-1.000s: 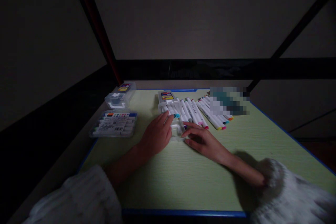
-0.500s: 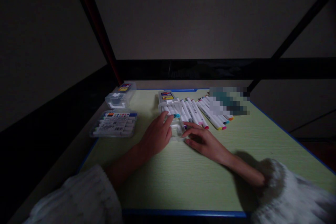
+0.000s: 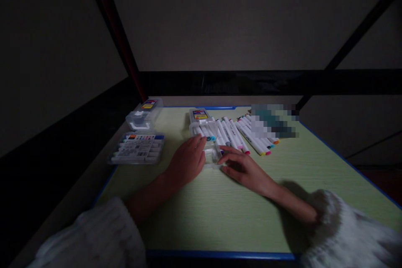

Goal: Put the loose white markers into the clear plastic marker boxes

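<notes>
Left of frame: two closed boxes, flat marker pack (image 3: 136, 148) in front, clear box (image 3: 144, 115) behind it. Centre: one open marker case (image 3: 204, 132) on the green table (image 3: 220, 217), grasped by left hand (image 3: 186, 161) and right hand (image 3: 243, 169), one on each side. Right of centre: one row of loose markers (image 3: 248, 136), too dim to count.

Dim room, pale wall (image 3: 220, 16), blue-edged green table (image 3: 220, 217).
</notes>
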`<state>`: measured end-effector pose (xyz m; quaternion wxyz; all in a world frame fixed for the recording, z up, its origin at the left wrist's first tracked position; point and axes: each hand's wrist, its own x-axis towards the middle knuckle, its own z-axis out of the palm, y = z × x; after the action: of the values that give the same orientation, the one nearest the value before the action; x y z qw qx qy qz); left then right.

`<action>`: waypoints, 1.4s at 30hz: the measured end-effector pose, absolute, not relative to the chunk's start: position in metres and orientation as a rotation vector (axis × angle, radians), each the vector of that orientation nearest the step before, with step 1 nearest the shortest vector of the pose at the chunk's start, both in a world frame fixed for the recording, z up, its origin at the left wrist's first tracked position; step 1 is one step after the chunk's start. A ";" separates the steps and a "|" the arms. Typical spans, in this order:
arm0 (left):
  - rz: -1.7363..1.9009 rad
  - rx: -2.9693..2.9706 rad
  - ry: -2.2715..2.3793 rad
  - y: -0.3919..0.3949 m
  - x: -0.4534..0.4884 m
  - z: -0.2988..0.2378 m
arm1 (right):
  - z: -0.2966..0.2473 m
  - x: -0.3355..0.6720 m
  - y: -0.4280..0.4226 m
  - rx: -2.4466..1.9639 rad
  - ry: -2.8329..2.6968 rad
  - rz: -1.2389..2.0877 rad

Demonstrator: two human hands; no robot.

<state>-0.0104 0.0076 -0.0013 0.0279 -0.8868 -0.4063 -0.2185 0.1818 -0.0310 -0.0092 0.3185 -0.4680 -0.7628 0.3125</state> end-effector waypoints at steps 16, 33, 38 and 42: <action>-0.651 -2.721 -1.246 0.008 -0.008 -0.002 | -0.007 0.182 -0.032 -1.242 -2.027 0.807; -0.643 -2.709 -1.209 0.008 -0.008 -0.003 | -0.010 0.181 -0.031 -1.205 -2.010 0.813; -0.690 -2.710 -1.216 0.008 -0.009 -0.005 | -0.012 0.182 -0.030 -1.206 -2.015 0.817; -0.712 -2.713 -1.229 0.009 -0.009 -0.005 | -0.012 0.182 -0.031 -1.196 -2.007 0.823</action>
<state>-0.0092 0.0087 -0.0055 0.0396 -0.8852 -0.4010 -0.2324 0.1816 -0.0305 -0.0117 0.3260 -0.4565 -0.7659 0.3142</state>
